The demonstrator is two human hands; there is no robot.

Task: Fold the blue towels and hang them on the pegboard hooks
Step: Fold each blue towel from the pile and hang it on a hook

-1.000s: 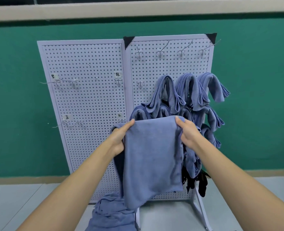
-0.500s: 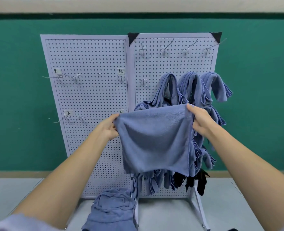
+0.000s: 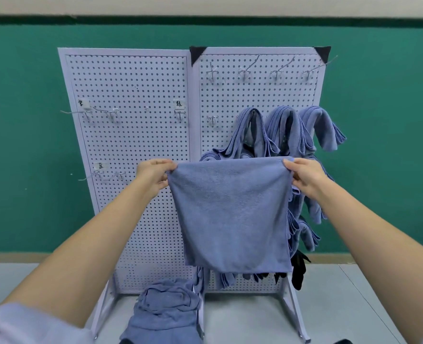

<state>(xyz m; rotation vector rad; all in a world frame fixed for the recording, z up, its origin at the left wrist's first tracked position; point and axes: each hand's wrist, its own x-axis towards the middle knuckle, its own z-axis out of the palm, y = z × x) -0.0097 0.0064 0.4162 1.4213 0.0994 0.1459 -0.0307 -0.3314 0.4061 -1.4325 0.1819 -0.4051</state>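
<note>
The left hand (image 3: 153,173) and the right hand (image 3: 304,175) are holding well apart, each pinching 1 top corner of the blue towel (image 3: 232,214), which is hanging flat at centre in front of the pegboard (image 3: 131,145). At 1 o'clock from it, folded towels (image 3: 282,130) are draping on the board. At 7 o'clock, a crumpled towel heap (image 3: 165,311) is lying at the board's foot. At 12 o'clock, 4 wire hooks (image 3: 244,72) are sticking out.

Person | left hand (image 3: 153,176), right hand (image 3: 304,178) and both forearms (image 3: 93,244) bare | pale lilac-white short sleeve (image 3: 19,324), near left
</note>
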